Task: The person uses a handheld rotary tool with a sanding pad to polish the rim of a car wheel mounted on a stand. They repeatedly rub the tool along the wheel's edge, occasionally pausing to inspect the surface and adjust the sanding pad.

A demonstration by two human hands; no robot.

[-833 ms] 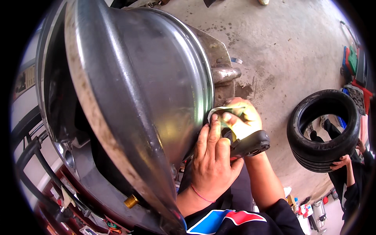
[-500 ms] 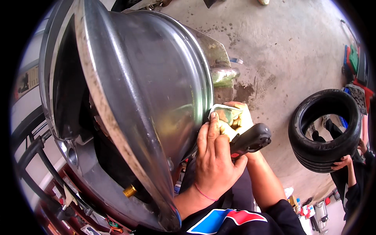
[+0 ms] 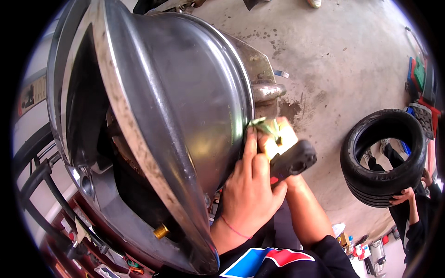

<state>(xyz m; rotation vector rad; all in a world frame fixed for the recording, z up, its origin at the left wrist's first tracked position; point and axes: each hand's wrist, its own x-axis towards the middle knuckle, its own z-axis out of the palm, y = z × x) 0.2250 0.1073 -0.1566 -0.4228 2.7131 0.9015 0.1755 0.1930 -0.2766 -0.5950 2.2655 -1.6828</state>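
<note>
A bare grey metal wheel rim [image 3: 185, 88] fills the left of the head view, its outer lip running down beside my hands. My left hand [image 3: 248, 194], a thin pink string at its wrist, is closed around a black hand lamp [image 3: 296, 160]. Its index finger stretches up to the rim's right edge. Against that edge, my right hand [image 3: 287, 134] pinches a small folded greenish sheet [image 3: 264, 125], sandpaper or cloth; I cannot tell which. Bright light falls on the right hand and sheet, and their outlines are partly washed out. A brass-coloured fitting [image 3: 161, 231] shows inside the lower rim.
At the right, another person's hand [image 3: 402, 197] holds a black tyre [image 3: 384, 185] upright on the concrete floor [image 3: 324, 60]. A metal plate with a rounded shaft [image 3: 269, 92] sticks out behind the rim. Black machine bars [image 3: 39, 180] stand at left; boxes and bottles [image 3: 357, 250] lie lower right.
The sheet has turned and crumpled in my right hand, still at the rim's edge. My left hand and the lamp have shifted slightly left. The rim appears a little further right.
</note>
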